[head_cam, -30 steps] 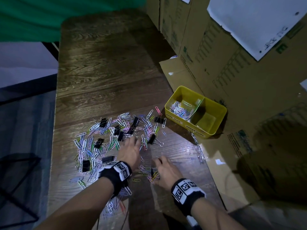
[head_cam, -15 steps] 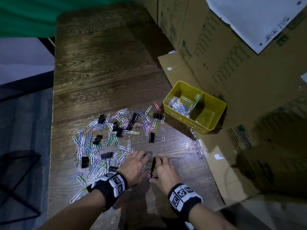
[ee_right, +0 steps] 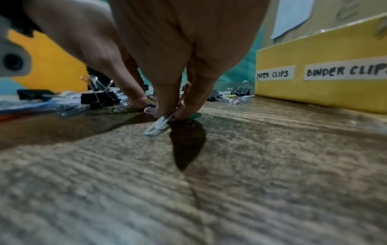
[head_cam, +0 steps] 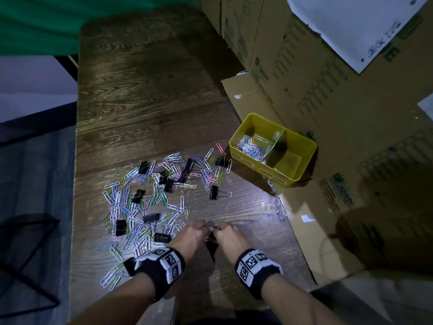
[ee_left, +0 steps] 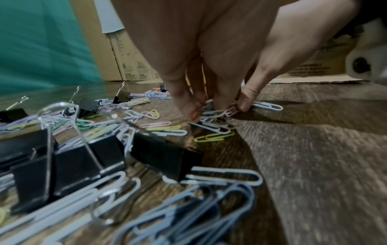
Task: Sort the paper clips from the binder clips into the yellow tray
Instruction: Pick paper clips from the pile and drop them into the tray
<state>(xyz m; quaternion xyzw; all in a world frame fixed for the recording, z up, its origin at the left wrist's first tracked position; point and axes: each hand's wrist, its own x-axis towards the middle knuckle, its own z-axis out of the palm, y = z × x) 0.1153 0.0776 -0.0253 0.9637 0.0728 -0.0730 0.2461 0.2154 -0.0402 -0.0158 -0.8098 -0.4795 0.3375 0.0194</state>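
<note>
Both hands pinching paper clips at near table edge.
Left hand (head_cam: 191,236) and right hand (head_cam: 230,238), fingers curled, fingertips together on small bunch of clips (ee_left: 215,116); loose clips and binder clips (head_cam: 150,198) beyond; tray (head_cam: 302,146) far right.

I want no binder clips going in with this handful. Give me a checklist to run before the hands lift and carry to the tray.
1. Left hand pinches a bunch of paper clips on the table: ok.
2. Right hand pinches clips too: ok.
3. No binder clip caught in the bunch: cannot tell, the fingers hide part of it.
4. Paper-clip side of the yellow tray has room: ok.
5. Binder-clip side holds no paper clips: ok.
6. Path to the tray clear of the lone binder clip: ok.
</note>
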